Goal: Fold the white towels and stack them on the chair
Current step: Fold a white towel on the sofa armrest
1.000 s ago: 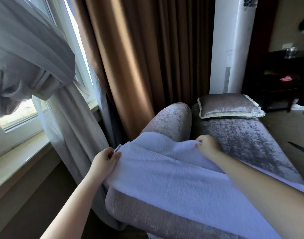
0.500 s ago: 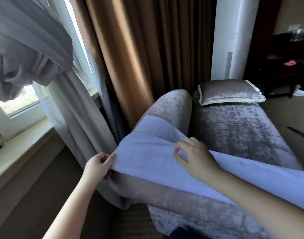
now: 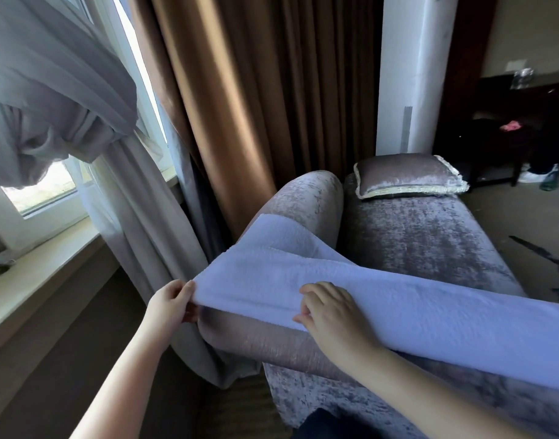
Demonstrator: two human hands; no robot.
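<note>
The white towel (image 3: 398, 299) lies as a long folded band across the rounded armrest of the grey velvet chair (image 3: 430, 242) and runs off to the right. The left hand (image 3: 173, 301) pinches the left end of the towel between thumb and fingers, just beside the armrest. The right hand (image 3: 332, 315) is on the towel, with its fingers bent and its thumb at the near edge, gripping that edge. A matching cushion (image 3: 408, 175) rests at the far end of the seat. A brown curtain (image 3: 240, 122) hangs behind.
</note>
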